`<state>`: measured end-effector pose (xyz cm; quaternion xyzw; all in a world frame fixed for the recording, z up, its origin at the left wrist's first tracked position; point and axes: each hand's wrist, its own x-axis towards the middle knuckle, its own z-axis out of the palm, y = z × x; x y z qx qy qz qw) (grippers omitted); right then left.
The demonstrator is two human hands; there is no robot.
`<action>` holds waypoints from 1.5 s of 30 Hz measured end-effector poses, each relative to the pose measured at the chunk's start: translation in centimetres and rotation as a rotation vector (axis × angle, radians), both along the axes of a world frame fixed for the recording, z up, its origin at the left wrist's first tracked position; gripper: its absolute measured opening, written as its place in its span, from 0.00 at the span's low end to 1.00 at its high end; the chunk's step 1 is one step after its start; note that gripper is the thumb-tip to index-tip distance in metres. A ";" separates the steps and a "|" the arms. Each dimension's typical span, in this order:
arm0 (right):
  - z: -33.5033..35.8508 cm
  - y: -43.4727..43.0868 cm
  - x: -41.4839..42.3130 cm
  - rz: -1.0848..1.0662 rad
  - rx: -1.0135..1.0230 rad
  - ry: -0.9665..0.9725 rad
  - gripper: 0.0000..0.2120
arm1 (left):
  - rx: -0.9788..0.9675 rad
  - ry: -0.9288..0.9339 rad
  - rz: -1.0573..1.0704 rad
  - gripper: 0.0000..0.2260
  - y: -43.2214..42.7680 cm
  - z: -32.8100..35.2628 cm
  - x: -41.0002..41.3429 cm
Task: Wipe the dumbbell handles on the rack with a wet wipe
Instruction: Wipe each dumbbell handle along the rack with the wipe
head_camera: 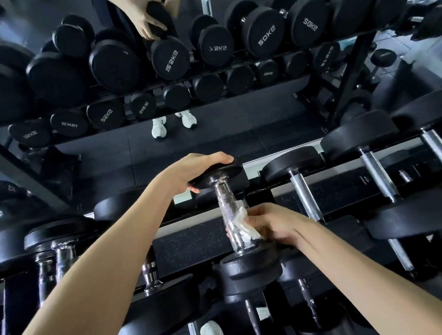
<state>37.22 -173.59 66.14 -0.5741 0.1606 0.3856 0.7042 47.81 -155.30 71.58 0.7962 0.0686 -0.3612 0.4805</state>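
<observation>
A black dumbbell with a knurled chrome handle [228, 206] lies on the top tier of the rack [348, 181], in the middle of the head view. My left hand [196, 173] grips its far head [216, 175] from above. My right hand [274, 225] holds a crumpled white wet wipe [241, 225] wrapped against the lower part of the handle, just above the near head [249, 269].
More dumbbells sit left [48, 241] and right [303, 187] on the same tier and on tiers below. A wall mirror [212, 141] behind the rack reflects the rack, my hands and white shoes. My own shoes [211, 333] show between the lower rails.
</observation>
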 end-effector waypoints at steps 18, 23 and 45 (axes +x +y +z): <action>2.8 2.5 0.9 -0.002 -0.082 -0.150 0.14 | -0.085 0.011 -0.049 0.20 0.4 0.2 -0.4; 2.8 3.2 0.6 -0.099 -0.005 -0.142 0.09 | 0.189 -0.130 -0.142 0.32 0.7 1.4 -0.5; 1.4 1.2 -2.2 0.387 -0.383 -0.310 0.14 | 0.377 -0.274 -0.046 0.31 -0.5 1.4 -2.0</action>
